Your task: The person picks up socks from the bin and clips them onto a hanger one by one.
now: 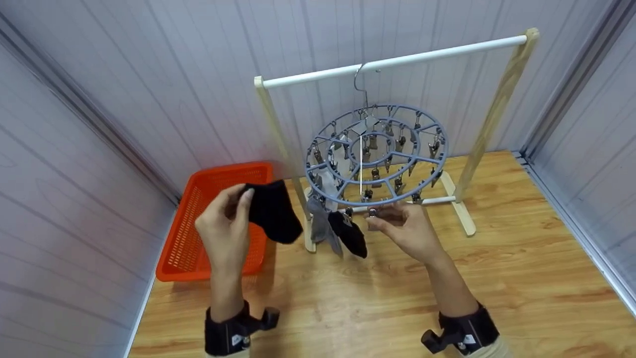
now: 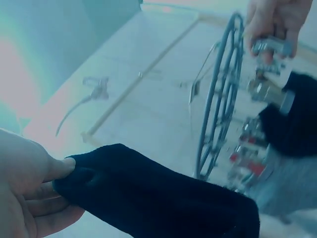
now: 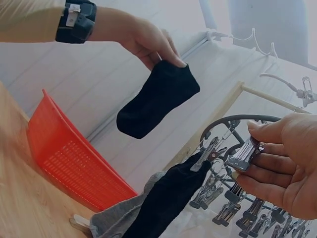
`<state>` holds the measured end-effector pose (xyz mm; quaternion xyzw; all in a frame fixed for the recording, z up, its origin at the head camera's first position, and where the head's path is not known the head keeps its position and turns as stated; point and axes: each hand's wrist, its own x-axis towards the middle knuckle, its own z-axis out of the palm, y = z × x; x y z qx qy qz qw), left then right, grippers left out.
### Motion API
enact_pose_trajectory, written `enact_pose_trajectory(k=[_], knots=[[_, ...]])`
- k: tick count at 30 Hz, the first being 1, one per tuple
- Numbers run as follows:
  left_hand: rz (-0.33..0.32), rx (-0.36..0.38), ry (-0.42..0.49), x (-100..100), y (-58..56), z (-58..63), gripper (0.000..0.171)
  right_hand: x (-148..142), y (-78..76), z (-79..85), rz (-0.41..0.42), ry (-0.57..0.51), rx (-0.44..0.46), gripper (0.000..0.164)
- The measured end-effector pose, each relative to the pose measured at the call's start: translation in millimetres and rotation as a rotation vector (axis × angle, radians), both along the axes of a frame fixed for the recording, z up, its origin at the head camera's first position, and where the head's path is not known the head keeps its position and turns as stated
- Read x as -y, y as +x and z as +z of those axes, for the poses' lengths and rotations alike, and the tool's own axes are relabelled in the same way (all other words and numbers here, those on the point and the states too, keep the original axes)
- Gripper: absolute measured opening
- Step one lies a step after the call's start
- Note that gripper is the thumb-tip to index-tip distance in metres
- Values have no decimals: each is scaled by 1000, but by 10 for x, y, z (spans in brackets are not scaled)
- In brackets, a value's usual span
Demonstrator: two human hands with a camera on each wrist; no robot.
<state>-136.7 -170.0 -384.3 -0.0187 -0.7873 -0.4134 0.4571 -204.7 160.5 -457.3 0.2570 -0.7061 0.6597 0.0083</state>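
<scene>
My left hand (image 1: 223, 231) pinches a black sock (image 1: 274, 213) by its top edge between thumb and fingers, and the sock hangs down left of the round clip hanger (image 1: 446, 145). At the hanger's front rim, my right hand (image 1: 411, 233) holds a metal clip (image 3: 243, 154) between thumb and fingers. Nothing shows between that clip's jaws. Beside it another black sock (image 1: 350, 236) dangles from a clip, with grey socks (image 1: 319, 223) further left. In the left wrist view, the held black sock (image 2: 163, 196) is stretched out from the fingertips.
The hanger hooks onto the white rail (image 1: 318, 75) of a wooden stand (image 1: 502, 99). Many bare clips (image 1: 433, 149) hang around its rings. An orange basket (image 1: 171, 258) sits on the wood floor at left, close to the wall. White socks (image 1: 328, 181) hang behind the grey ones.
</scene>
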Motion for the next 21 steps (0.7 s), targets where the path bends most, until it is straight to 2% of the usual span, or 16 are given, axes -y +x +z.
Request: enact_pose_trajectory(k=[5, 9, 15, 21], knots=[[-20, -10, -21, -214, 126, -158, 13, -7, -5, -20, 9, -9, -7, 22], [-49, -11, -9, -374, 174, -324, 13, -6, -3, -17, 14, -3, 2, 26], [-98, -24, 2, -585, 163, -558, 11, -11, 6, -16, 15, -1, 7, 25], [-176, 16, 1, -700, 105, -721, 10, -16, 2, -17, 24, -12, -5, 24]])
